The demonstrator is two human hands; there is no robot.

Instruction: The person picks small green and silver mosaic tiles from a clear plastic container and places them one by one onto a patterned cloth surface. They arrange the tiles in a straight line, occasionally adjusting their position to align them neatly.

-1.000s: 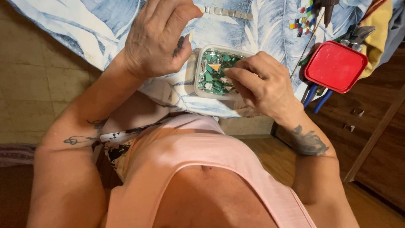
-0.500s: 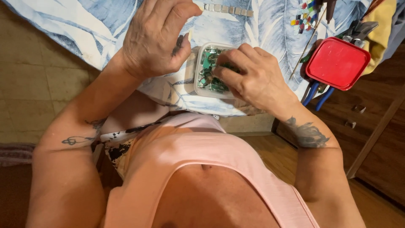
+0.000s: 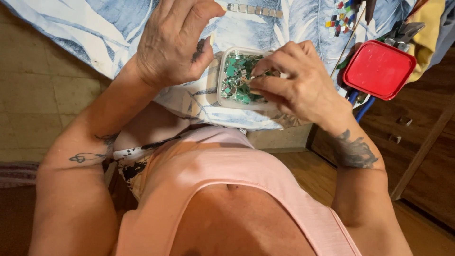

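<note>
A clear plastic tub (image 3: 222, 97) of small green mosaic tiles (image 3: 234, 78) sits near the edge of a blue leaf-patterned cloth (image 3: 95, 28). My right hand (image 3: 296, 85) hovers over the tub's right side, its fingertips pinched together just above the tiles; whether a tile is between them I cannot tell. My left hand (image 3: 173, 40) is raised to the left of the tub, fingers curled, thumb and forefinger close together, with nothing visible in it.
A red square lid (image 3: 379, 68) lies at the right with blue-handled pliers (image 3: 360, 104) under it. A row of grey tiles (image 3: 253, 8) and a cluster of coloured tiles (image 3: 339, 16) lie farther back. Wooden floor and furniture are at the right.
My right hand dipped into the tub half a second ago and has now lifted slightly, fingers pinched. My left hand stays raised beside the tub.
</note>
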